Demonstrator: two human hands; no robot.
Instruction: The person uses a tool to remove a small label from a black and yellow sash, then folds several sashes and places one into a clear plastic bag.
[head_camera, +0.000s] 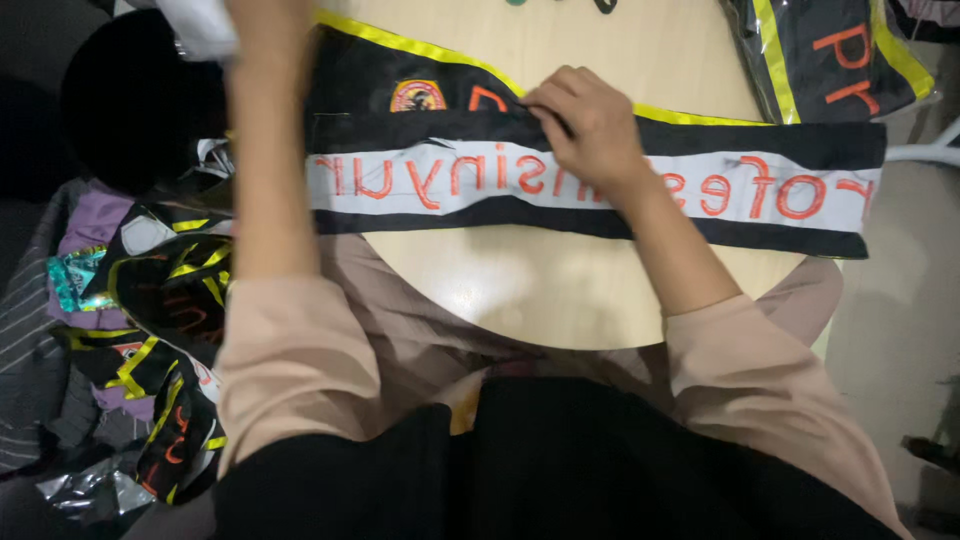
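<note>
The sash (600, 190) lay flat across the round bench (560, 290). The right hand (590, 125) pinched its black edge, fingers (545, 105) together, holding the fold. The left hand was out of view.

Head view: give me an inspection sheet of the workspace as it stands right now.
Surface: round pale wooden table, its near part bare.
Job's things: black sash with a white band, orange lettering and yellow edging, laid flat across the table; an embroidered badge near its left part.
Clutter: heap of similar sashes and clear wrappers at the left; a bagged sash at top right.
Hands: right hand pinches the sash's black edge with its fingers; left hand is out of frame, only the left forearm shows, reaching up across the sash.
Cables: nothing seen.
Surroundings: dark round object at top left; grey floor at the right.
</note>
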